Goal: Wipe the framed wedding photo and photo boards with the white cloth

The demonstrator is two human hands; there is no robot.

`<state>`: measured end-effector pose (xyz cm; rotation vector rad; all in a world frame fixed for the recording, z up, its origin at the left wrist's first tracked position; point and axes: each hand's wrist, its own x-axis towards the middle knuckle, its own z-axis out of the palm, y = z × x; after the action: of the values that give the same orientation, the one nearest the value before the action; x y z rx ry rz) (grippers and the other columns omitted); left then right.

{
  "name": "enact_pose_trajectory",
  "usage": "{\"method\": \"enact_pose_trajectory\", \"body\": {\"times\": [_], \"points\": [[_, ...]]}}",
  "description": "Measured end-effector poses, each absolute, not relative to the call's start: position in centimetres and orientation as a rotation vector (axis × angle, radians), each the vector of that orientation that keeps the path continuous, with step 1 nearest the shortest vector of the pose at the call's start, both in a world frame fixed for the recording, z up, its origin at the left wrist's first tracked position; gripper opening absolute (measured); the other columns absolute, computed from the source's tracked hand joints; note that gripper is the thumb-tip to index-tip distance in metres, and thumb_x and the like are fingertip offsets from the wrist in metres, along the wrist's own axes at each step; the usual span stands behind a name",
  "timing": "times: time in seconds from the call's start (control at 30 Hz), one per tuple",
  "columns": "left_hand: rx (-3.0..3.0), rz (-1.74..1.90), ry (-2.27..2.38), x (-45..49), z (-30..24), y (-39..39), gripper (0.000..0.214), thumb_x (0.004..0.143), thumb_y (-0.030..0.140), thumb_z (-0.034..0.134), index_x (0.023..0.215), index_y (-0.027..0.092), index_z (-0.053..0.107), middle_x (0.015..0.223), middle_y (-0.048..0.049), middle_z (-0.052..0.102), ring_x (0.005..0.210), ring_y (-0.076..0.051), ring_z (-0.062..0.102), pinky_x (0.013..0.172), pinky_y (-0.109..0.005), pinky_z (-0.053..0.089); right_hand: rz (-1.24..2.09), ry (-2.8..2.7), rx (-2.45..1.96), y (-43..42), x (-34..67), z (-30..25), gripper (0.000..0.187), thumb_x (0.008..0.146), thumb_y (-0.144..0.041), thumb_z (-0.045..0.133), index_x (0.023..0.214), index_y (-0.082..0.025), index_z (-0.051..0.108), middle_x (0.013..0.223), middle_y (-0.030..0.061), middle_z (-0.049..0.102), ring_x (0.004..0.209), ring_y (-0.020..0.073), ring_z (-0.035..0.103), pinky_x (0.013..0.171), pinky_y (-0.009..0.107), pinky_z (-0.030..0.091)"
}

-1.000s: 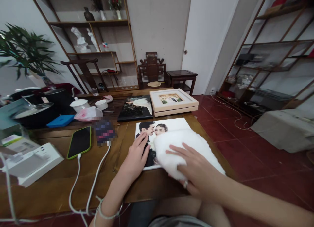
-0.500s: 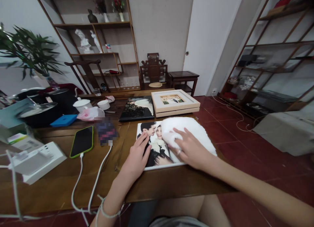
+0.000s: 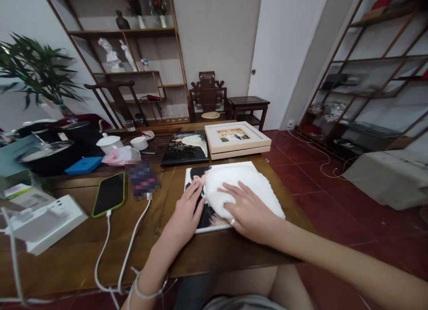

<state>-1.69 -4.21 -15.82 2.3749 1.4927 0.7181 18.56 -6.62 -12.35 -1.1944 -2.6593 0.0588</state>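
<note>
A photo print panel [image 3: 204,217] of a couple, with a thin white edge, lies flat at the table's front. My left hand [image 3: 187,208] rests on its left side, fingers stretched out along the surface. Over the panel's middle and right spreads a fluffy white cloth [image 3: 262,187], which hides much of the picture and hangs past its right edge. My right hand [image 3: 247,209], with a ring on one finger, presses on the cloth and grips it, fingers partly sunk in the pile.
Behind the panel lie a dark photo panel [image 3: 185,148] and stacked light wood frames [image 3: 238,142]. To the left are a green-cased phone [image 3: 109,194], white cables [image 3: 138,225], a white box [image 3: 55,225], a blue box [image 3: 83,165] and a white teapot [image 3: 109,142]. The wooden table [image 3: 234,254] ends close in front.
My right hand has slid left across the panel with the white cloth, which now covers one face in the picture. My left hand stays on the panel's left side.
</note>
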Motion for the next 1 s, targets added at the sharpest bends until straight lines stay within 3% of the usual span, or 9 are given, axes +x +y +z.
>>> {"method": "enact_pose_trajectory", "body": {"times": [0.17, 0.3, 0.53, 0.7, 0.83, 1.0], "points": [[2.376, 0.733, 1.494, -1.8, -15.9, -4.2, 0.044, 0.092, 0.027, 0.031, 0.13, 0.01, 0.044, 0.144, -0.0153, 0.037, 0.134, -0.023, 0.03, 0.109, -0.044, 0.029, 0.032, -2.641, -1.243, -2.8, 17.1, -11.7, 0.029, 0.082, -0.014, 0.049, 0.107, -0.01, 0.063, 0.128, 0.0198, 0.052, 0.129, 0.0294, 0.035, 0.105, 0.051, 0.024], [2.374, 0.752, 1.464, -1.8, -15.8, -4.2, 0.044, 0.092, 0.024, 0.029, 0.129, 0.008, 0.045, 0.143, -0.0155, 0.037, 0.135, -0.021, 0.03, 0.111, -0.041, 0.027, 0.027, -2.655, -1.188, -4.3, 16.9, -11.9, 0.029, 0.08, -0.014, 0.05, 0.105, -0.011, 0.064, 0.131, 0.0189, 0.049, 0.129, 0.0318, 0.033, 0.105, 0.055, 0.021], [2.399, 0.703, 1.492, -1.8, -15.8, -4.2, 0.044, 0.091, 0.023, 0.029, 0.129, 0.008, 0.046, 0.142, -0.0165, 0.039, 0.133, -0.025, 0.032, 0.108, -0.047, 0.03, 0.133, -2.699, -1.027, -10.9, 19.7, -12.8, 0.02, 0.069, -0.015, 0.056, 0.085, -0.017, 0.067, 0.135, 0.0147, 0.047, 0.13, 0.0328, 0.031, 0.105, 0.06, 0.018], [2.419, 0.697, 1.472, -1.7, -15.9, -4.1, 0.043, 0.092, 0.023, 0.03, 0.128, 0.01, 0.047, 0.142, -0.0161, 0.04, 0.133, -0.025, 0.033, 0.106, -0.048, 0.032, 0.072, -2.554, -1.166, -9.7, 22.9, -13.2, 0.02, 0.066, -0.006, 0.049, 0.076, -0.016, 0.063, 0.134, 0.0155, 0.048, 0.13, 0.0275, 0.032, 0.107, 0.053, 0.021], [2.376, 0.725, 1.485, -1.6, -15.8, -4.2, 0.042, 0.091, 0.023, 0.031, 0.126, 0.009, 0.05, 0.14, -0.017, 0.041, 0.132, -0.026, 0.034, 0.106, -0.049, 0.031, -0.035, -2.467, -1.377, -6.6, 23.0, -13.0, 0.019, 0.076, -0.01, 0.046, 0.083, -0.014, 0.063, 0.129, 0.02, 0.051, 0.129, 0.0292, 0.034, 0.103, 0.055, 0.027], [2.252, 0.918, 1.429, -1.6, -14.9, -4.6, 0.045, 0.094, 0.031, 0.03, 0.132, 0.012, 0.043, 0.141, -0.0129, 0.041, 0.132, -0.021, 0.035, 0.11, -0.042, 0.027, 0.057, -2.539, -1.336, -4.8, 19.7, -12.4, 0.026, 0.078, -0.012, 0.045, 0.095, -0.013, 0.064, 0.135, 0.0163, 0.046, 0.134, 0.0303, 0.025, 0.103, 0.06, 0.021]]}}
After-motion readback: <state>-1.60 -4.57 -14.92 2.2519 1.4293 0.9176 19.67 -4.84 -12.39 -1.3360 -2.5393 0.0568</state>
